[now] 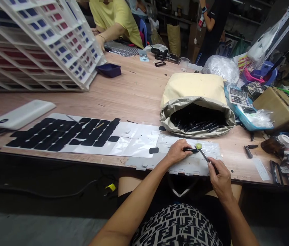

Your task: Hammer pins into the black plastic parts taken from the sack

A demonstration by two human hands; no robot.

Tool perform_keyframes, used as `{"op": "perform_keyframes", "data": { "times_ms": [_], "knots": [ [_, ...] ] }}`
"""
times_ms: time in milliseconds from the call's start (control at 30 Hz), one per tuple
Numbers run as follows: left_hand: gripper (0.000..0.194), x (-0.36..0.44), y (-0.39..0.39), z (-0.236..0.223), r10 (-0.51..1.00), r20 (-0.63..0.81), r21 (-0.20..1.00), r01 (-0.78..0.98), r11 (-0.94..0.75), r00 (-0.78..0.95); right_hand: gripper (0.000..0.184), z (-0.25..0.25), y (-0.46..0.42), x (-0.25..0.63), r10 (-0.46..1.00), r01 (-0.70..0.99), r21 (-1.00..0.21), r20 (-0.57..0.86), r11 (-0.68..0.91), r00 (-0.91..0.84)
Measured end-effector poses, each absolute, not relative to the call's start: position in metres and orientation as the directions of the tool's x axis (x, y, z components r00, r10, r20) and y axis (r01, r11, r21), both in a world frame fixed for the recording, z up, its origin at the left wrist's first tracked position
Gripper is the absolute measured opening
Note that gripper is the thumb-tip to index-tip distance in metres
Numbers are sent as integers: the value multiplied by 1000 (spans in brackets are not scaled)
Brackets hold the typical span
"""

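Note:
My left hand point(177, 151) pinches a small black stick-like part point(190, 149) over a grey metal plate point(185, 164) at the table's front edge. My right hand point(219, 176) grips a thin metal tool point(203, 154) whose tip carries a small yellow-green blob point(198, 146) touching the end of the black part. Behind the hands an open sack point(197, 116) lies on its side, holding several black parts of the same kind. Left of the plate a white sheet point(134, 140) carries rows of black rounded pads point(64, 133).
A white slatted rack point(44, 37) with blue and red pieces leans at the back left. A white power bank point(23, 113) lies front left. A calculator point(239, 96), cardboard box point(279, 107) and clutter fill the right. A person in yellow point(116, 20) works across the table.

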State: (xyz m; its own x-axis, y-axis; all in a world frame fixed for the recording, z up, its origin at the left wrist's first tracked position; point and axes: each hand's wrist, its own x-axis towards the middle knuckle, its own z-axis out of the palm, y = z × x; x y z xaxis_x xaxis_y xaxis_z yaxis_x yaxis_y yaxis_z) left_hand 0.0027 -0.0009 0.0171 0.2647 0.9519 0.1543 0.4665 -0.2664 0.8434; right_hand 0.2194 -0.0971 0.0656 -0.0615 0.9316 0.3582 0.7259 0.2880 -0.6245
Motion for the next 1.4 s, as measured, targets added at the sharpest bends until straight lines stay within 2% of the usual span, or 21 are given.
{"op": "perform_keyframes", "data": {
  "times_ms": [200,300,367,467,567,633,767,867,967,1033,1100,1200,1300,1367,1400],
  "knots": [
    [11,4,-1,18,958,141,841,481,-248,248,26,62,-99,229,949,732,-631,308,258,-69],
    [11,3,-2,19,958,137,838,487,-247,250,27,60,-92,244,941,752,-620,338,225,-3],
    [11,3,-2,19,959,139,836,491,-246,245,29,58,-83,259,923,802,-569,380,180,63],
    [11,4,-4,19,959,143,828,501,-251,243,30,51,-68,285,885,912,-405,445,59,140],
    [10,4,-4,18,956,150,826,498,-262,253,31,40,-58,303,848,973,-231,510,-24,142],
    [10,3,-3,18,950,166,820,499,-281,263,31,34,-55,308,828,986,-159,546,-45,126],
    [14,1,-7,25,933,222,823,458,-334,282,30,28,-57,307,811,993,-101,575,-58,106],
    [23,-2,-33,36,931,217,888,336,-313,293,29,27,-58,306,812,996,-74,577,-55,88],
    [26,-6,-79,39,882,185,926,223,-304,433,28,28,-59,305,815,996,-58,574,-62,84],
    [26,-8,-109,30,807,167,916,214,-340,566,28,28,-58,303,814,996,-54,574,-74,92],
    [26,-7,-131,14,790,75,907,288,-308,608,27,29,-58,302,812,996,-46,576,-82,93],
    [30,-3,-140,-16,867,-191,850,520,-89,461,28,29,-57,301,812,996,-37,577,-78,85],
    [36,2,-134,-31,866,-425,641,764,81,265,28,28,-57,302,813,996,-38,576,-77,84],
    [34,4,-131,-22,833,-497,528,847,67,244,28,27,-58,302,810,996,-35,580,-85,90],
    [31,5,-130,-12,811,-510,517,856,24,285,27,26,-58,302,808,995,-34,582,-91,93]
  ]
}}
